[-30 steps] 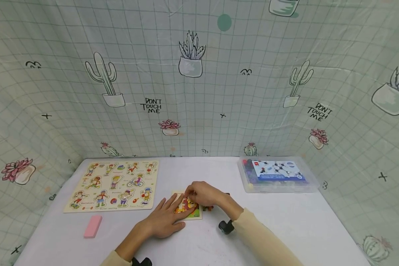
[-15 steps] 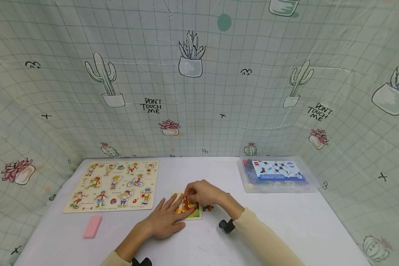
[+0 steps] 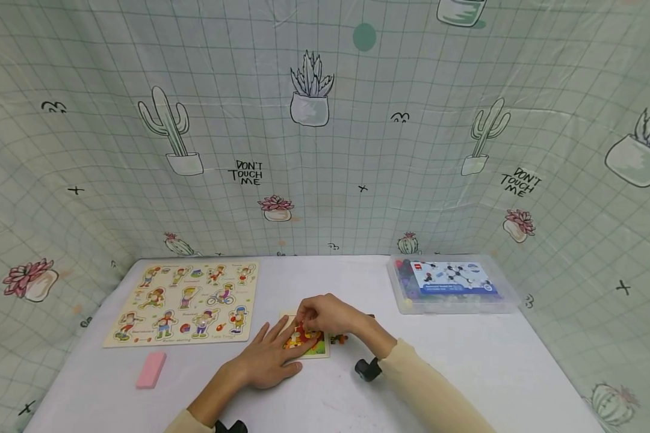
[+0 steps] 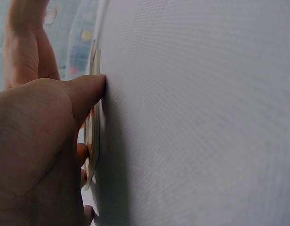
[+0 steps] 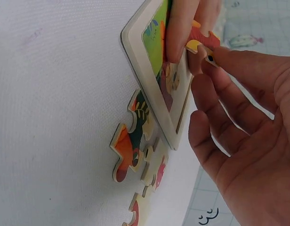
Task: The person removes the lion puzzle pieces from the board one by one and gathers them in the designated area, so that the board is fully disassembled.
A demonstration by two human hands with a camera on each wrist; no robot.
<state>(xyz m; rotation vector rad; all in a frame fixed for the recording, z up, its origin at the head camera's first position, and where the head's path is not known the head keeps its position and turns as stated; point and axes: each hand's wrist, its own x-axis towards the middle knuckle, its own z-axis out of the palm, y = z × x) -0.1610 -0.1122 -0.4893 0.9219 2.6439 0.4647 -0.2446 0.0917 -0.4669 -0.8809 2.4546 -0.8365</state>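
Observation:
A small jigsaw board [image 3: 321, 350] with a pale wooden frame and a green, red and orange picture lies at the front middle of the table. My left hand [image 3: 265, 361] rests on it with fingers spread. In the left wrist view, the thumb of the left hand [image 4: 36, 136] comes down at the board's edge [image 4: 96, 132]. Over the board, my right hand [image 3: 331, 316] pinches a red and yellow puzzle piece [image 5: 208, 41] between thumb and fingers. Several loose puzzle pieces [image 5: 127, 147] lie beside the frame, partly under my right wrist in the head view.
At the back left lies a large wooden board [image 3: 181, 300] with sports figures. A pink block [image 3: 151, 370] sits in front of it. Toward the back right stands a clear plastic case [image 3: 455, 285] with a blue and white label. A patterned cloth [image 3: 325, 180] hangs behind the table.
My right fingertips have shifted slightly left over the jigsaw board with the puzzle piece. The left hand stays in place.

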